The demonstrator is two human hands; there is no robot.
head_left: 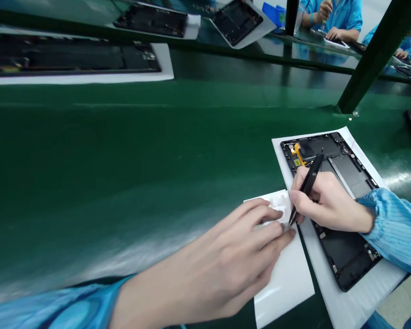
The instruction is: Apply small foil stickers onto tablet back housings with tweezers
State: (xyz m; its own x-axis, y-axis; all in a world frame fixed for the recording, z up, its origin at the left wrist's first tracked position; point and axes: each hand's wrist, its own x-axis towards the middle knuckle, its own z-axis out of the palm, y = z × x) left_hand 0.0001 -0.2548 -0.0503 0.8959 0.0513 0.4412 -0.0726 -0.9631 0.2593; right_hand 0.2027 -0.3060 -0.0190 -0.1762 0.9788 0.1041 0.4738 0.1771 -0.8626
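Observation:
My right hand (324, 201) is closed around black tweezers (310, 180), whose tips point down at the edge of a white sheet (282, 283). Pale, small stickers seem to lie on the upper part of that sheet. My left hand (246, 246) rests flat over the sheet with fingers stretched out, close to the tweezer tips; it holds nothing. Partly under my right hand and sleeve lies an opened tablet (354, 176), its dark inside and an orange flex cable (297, 153) showing. The tablet sits on a white backing sheet (345, 301).
Another opened tablet (89, 57) lies at the far left of the green table (140, 151). Two more devices (154, 20) (238, 20) stand on a raised shelf. A green post (373, 59) rises behind my tablet. Co-workers in blue sleeves (349, 16) work beyond it.

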